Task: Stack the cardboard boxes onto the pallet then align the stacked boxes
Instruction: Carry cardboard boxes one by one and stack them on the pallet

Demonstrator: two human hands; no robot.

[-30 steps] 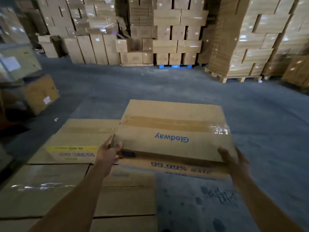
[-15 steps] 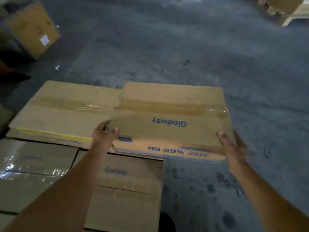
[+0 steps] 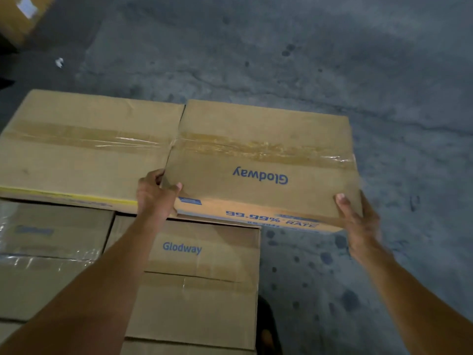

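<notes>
Stacking step: left hand (image 3: 156, 196) and right hand (image 3: 358, 216) clamp the cardboard box (image 3: 261, 160) by its near corners; it likely next needs squaring against the neighbouring box (image 3: 87, 142) at 9 o'clock.

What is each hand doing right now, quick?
Left hand: closed, gripping the near left corner of the top cardboard box.
Right hand: closed, gripping that box's near right corner.

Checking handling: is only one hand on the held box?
No, the left hand grips the box at its near left corner, the right hand at its near right.
</notes>
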